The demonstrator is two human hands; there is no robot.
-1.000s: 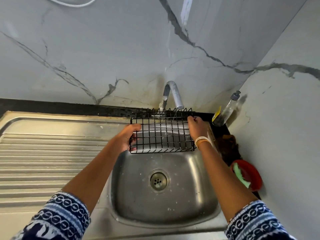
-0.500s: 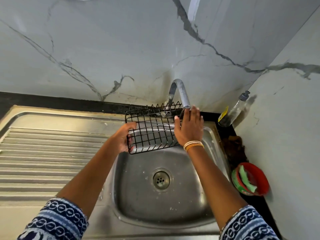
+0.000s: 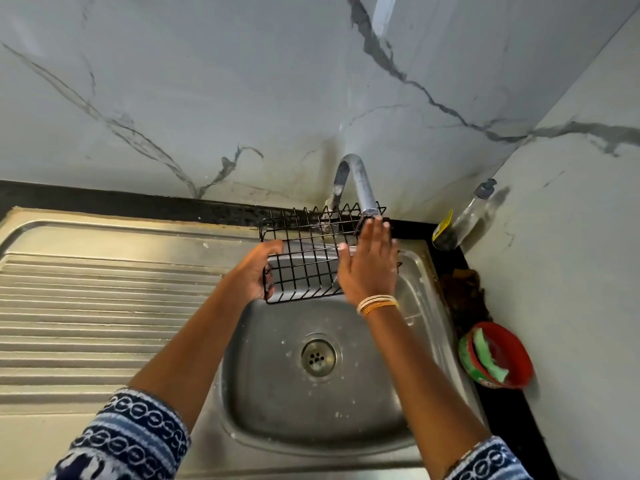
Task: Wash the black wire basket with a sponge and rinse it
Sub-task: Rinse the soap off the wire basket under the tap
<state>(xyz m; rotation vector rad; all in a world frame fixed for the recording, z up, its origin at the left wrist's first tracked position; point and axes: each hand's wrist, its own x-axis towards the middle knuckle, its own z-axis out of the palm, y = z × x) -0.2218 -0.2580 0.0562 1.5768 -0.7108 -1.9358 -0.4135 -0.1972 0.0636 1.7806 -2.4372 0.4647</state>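
Home kitchen, sink corner. A stainless steel sink (image 3: 346,427) with a ribbed drainboard (image 3: 104,306) is set into a black counter (image 3: 502,420). A curved metal tap (image 3: 360,181) is mounted at the back. Grey-veined marble-look wall panels (image 3: 242,81) are seen behind and at the right. A clear dish-soap bottle (image 3: 465,216) and a red tub (image 3: 498,358) with a green scrub pad (image 3: 486,358) are kept beside the basin.
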